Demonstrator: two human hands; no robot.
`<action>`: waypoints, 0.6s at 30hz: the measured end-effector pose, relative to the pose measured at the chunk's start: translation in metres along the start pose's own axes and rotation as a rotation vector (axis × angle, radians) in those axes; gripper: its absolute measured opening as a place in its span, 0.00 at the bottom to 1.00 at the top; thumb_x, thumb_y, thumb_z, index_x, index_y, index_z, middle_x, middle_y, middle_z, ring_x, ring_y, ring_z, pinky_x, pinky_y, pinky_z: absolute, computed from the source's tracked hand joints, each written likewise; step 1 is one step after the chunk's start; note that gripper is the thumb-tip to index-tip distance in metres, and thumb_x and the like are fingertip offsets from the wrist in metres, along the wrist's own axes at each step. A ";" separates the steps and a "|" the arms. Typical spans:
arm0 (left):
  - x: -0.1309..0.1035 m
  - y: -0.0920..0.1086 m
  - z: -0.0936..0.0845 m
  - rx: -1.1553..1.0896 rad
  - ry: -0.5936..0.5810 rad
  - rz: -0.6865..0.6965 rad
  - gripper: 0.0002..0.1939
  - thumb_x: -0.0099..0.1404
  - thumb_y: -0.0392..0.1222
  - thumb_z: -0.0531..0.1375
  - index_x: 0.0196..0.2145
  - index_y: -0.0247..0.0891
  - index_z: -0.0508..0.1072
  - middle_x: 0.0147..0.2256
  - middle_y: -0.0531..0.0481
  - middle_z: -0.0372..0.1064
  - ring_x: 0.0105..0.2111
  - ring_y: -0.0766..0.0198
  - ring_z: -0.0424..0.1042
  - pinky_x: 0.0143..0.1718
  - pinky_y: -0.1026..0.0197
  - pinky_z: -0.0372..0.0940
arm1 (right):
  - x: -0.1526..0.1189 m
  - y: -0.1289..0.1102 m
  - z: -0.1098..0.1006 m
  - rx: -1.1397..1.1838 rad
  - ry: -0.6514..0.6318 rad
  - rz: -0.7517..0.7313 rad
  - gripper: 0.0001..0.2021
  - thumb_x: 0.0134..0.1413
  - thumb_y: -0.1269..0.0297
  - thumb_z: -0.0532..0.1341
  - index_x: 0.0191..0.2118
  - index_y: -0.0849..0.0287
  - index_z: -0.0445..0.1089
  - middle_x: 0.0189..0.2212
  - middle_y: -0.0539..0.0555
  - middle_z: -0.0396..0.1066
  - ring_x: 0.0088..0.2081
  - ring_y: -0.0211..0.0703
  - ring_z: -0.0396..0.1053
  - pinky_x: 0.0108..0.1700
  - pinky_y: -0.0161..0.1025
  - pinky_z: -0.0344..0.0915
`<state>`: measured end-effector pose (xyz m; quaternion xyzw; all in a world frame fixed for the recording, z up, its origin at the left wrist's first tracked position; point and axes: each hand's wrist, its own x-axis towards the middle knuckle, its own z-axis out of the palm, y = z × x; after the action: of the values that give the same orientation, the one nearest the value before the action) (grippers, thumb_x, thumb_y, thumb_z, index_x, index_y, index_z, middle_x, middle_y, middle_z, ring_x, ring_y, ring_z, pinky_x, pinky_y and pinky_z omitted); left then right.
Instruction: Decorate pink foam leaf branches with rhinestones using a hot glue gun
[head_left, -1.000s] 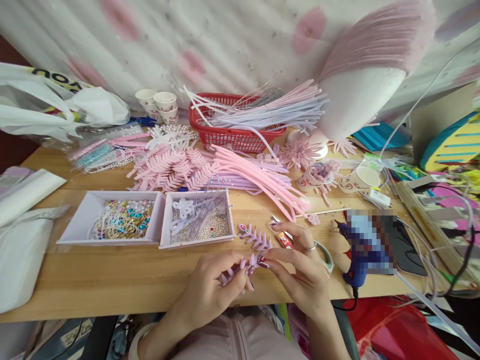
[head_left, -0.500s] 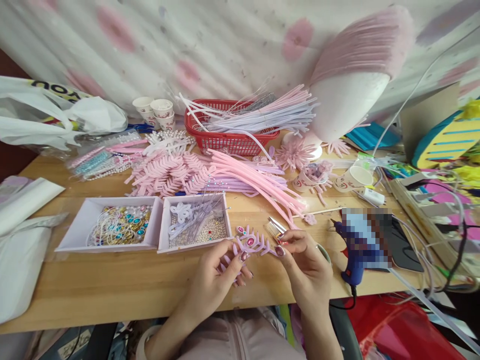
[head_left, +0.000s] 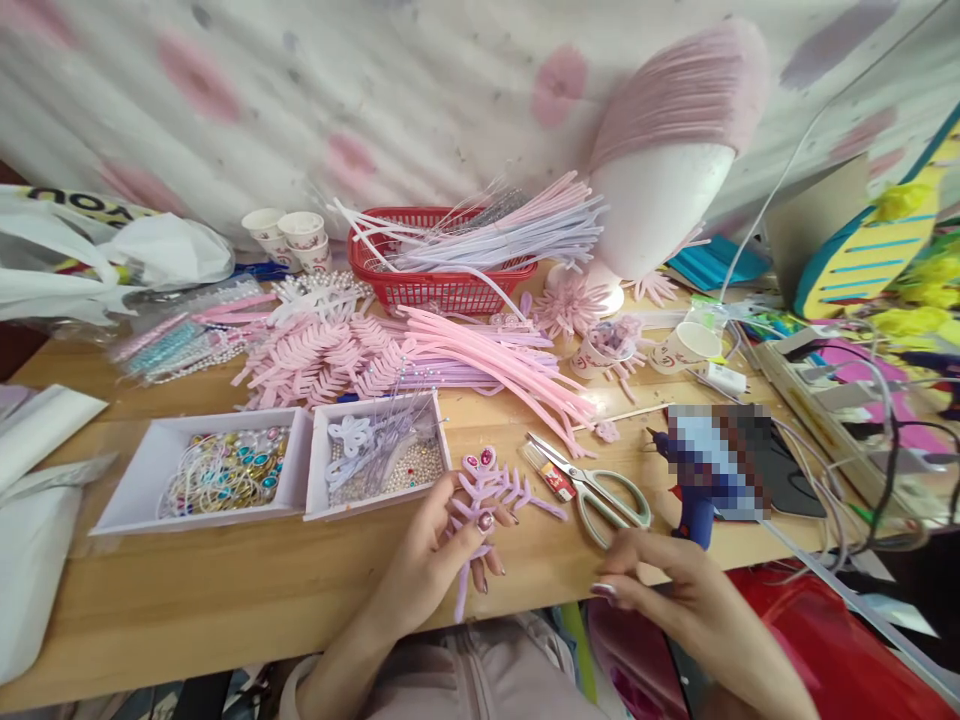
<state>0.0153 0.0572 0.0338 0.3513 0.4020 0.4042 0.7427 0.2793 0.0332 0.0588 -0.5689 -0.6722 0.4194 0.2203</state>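
My left hand [head_left: 435,560] is closed on a purple chenille-stem branch [head_left: 495,490], its fuzzy side twigs pointing up and right. Two pink-red gems [head_left: 478,458] show at the branch's upper end, above my fingertips. My right hand [head_left: 660,590] is apart from the branch, near the table's front edge, with thumb and fingers curled together; what they hold, if anything, is hidden. Just beyond it lie scissors [head_left: 611,500] with pale green handles. A small packet with a red label [head_left: 559,480] lies against the blades.
Two white boxes [head_left: 202,515] of beads and gems sit at left. Pink chenille stems [head_left: 495,365] and a red basket [head_left: 442,292] lie behind. A blue glue gun [head_left: 694,515] rests at right, near a power strip [head_left: 795,395]. A white mannequin head [head_left: 652,200] stands at the back.
My right hand has let go of the branch and moved right and toward the table edge, uncovering the scissors. The left hand still holds the branch. The view has shifted slightly.
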 end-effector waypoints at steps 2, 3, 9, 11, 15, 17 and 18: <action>0.000 -0.002 0.000 0.013 -0.026 -0.002 0.24 0.63 0.55 0.66 0.50 0.40 0.66 0.44 0.44 0.77 0.27 0.67 0.76 0.23 0.68 0.70 | -0.021 0.020 -0.018 -0.094 0.125 0.201 0.25 0.54 0.40 0.62 0.19 0.56 0.63 0.16 0.48 0.63 0.20 0.40 0.62 0.23 0.36 0.59; 0.000 -0.003 0.000 0.024 -0.032 -0.007 0.24 0.64 0.54 0.65 0.51 0.40 0.66 0.44 0.43 0.78 0.28 0.66 0.76 0.24 0.67 0.71 | -0.029 0.031 -0.024 -0.165 0.234 0.295 0.27 0.52 0.38 0.61 0.18 0.55 0.59 0.15 0.47 0.58 0.19 0.39 0.58 0.22 0.36 0.57; 0.000 -0.010 0.002 0.106 0.025 -0.058 0.24 0.65 0.60 0.62 0.49 0.39 0.69 0.44 0.41 0.80 0.30 0.60 0.80 0.28 0.64 0.73 | -0.025 0.060 -0.027 -0.498 0.837 0.514 0.35 0.38 0.27 0.59 0.36 0.58 0.71 0.29 0.56 0.69 0.28 0.52 0.66 0.32 0.46 0.62; -0.001 -0.012 0.003 0.115 0.055 -0.067 0.26 0.64 0.62 0.62 0.47 0.38 0.70 0.41 0.41 0.81 0.29 0.60 0.80 0.26 0.65 0.72 | -0.010 0.058 -0.022 -0.537 0.885 0.453 0.36 0.42 0.27 0.57 0.38 0.59 0.73 0.35 0.61 0.72 0.37 0.59 0.68 0.39 0.51 0.64; -0.004 -0.018 0.002 0.123 0.134 -0.055 0.25 0.62 0.63 0.63 0.44 0.38 0.70 0.35 0.45 0.81 0.24 0.63 0.78 0.23 0.66 0.70 | 0.017 0.055 -0.016 -0.505 0.875 0.354 0.29 0.51 0.34 0.57 0.35 0.59 0.74 0.35 0.62 0.72 0.39 0.59 0.68 0.43 0.52 0.64; -0.005 -0.021 -0.001 0.143 0.136 -0.061 0.26 0.62 0.64 0.63 0.43 0.38 0.69 0.34 0.45 0.81 0.22 0.64 0.76 0.22 0.66 0.70 | 0.026 0.056 -0.018 -0.485 0.906 0.335 0.25 0.52 0.38 0.58 0.33 0.59 0.74 0.34 0.62 0.73 0.37 0.57 0.68 0.42 0.51 0.64; -0.005 -0.022 -0.002 0.156 0.131 -0.066 0.27 0.62 0.64 0.62 0.44 0.38 0.69 0.34 0.45 0.81 0.22 0.64 0.76 0.21 0.66 0.69 | 0.030 0.056 -0.019 -0.478 0.916 0.331 0.24 0.52 0.40 0.59 0.31 0.59 0.73 0.32 0.62 0.73 0.36 0.57 0.68 0.41 0.50 0.64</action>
<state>0.0192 0.0437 0.0156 0.3675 0.4912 0.3690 0.6982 0.3187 0.0673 0.0182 -0.8261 -0.4853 -0.0069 0.2864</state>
